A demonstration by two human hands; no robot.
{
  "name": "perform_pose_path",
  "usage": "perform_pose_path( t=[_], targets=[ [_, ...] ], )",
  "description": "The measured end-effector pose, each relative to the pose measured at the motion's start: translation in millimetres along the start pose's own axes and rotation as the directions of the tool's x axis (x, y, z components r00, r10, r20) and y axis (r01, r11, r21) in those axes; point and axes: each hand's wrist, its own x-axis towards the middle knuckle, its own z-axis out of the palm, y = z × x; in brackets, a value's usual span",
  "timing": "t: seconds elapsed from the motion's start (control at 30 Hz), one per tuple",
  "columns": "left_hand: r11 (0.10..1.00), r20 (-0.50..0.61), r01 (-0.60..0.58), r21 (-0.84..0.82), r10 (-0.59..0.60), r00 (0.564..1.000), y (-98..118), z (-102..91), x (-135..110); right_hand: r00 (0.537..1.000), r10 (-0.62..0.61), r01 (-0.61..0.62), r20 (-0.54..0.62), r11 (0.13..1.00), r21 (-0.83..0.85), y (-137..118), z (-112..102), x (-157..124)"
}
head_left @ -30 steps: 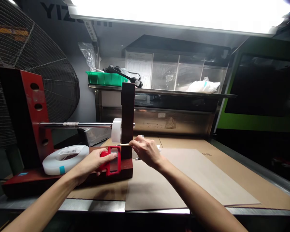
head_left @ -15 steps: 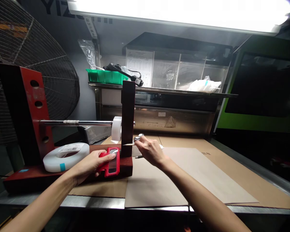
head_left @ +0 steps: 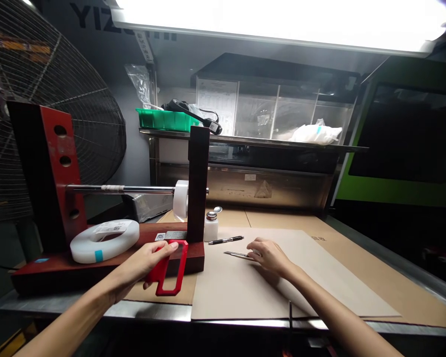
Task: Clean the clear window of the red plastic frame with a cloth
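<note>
A red plastic frame (head_left: 183, 267) with a long window is pinched in my left hand (head_left: 154, 263), thumb on top, before the dark red stand. My right hand (head_left: 269, 254) is low over the grey board, its fingers closed on a slim silver craft knife (head_left: 237, 254) whose pointed tip faces left. Just behind the knife lies a black pen (head_left: 226, 240). A white dispenser bottle (head_left: 211, 228) with a metal top, its round lid tipped up, stands beside the stand's right post.
The wooden stand (head_left: 198, 173) carries a metal rod (head_left: 141, 189) with a roll of clear tape (head_left: 181, 198). A larger film roll (head_left: 78, 245) rests on its base. Grey board (head_left: 238, 297) covers the cardboard. Behind are a shelf with a green bin (head_left: 163, 120) and a large fan (head_left: 96, 114).
My right hand has left the bottle, where it held a thin white stick, and moved right and down to the craft knife. My left hand has tilted and lowered the red frame slightly.
</note>
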Motion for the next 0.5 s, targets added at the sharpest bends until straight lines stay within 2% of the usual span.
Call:
perform_pose_path(
  t=[0.17, 0.23, 0.3, 0.37, 0.5],
  targets=[
    [0.999, -0.019, -0.021, 0.046, 0.022, 1.0, 1.1, 3.2, 1.7, 0.997, -0.045, 0.056, -0.068, 0.981, 0.185, -39.4, -17.3, 5.5],
    [0.997, -0.005, -0.034, 0.069, 0.034, 0.999, 1.3, 4.4, 0.7, 0.999, -0.028, 0.043, -0.047, 0.932, 0.359, -59.6, -22.9, 9.8],
    [0.994, 0.011, -0.062, 0.09, 0.062, 0.998, 1.9, 6.5, -2.4, 1.0, 0.005, -0.013, 0.015, 0.805, 0.593, -78.7, -25.9, 14.9],
    [0.987, 0.018, -0.11, 0.12, 0.109, 0.994, 2.9, 8.5, -7.4, 0.995, 0.025, -0.087, 0.093, 0.651, 0.754, -95.5, -26.4, 20.1],
    [0.93, 0.018, -0.255, 0.263, 0.26, 0.966, 5.7, 8.6, -19.1, 0.975, -0.025, -0.179, 0.219, 0.491, 0.853, -121.1, -24.9, 27.0]
  ],
)
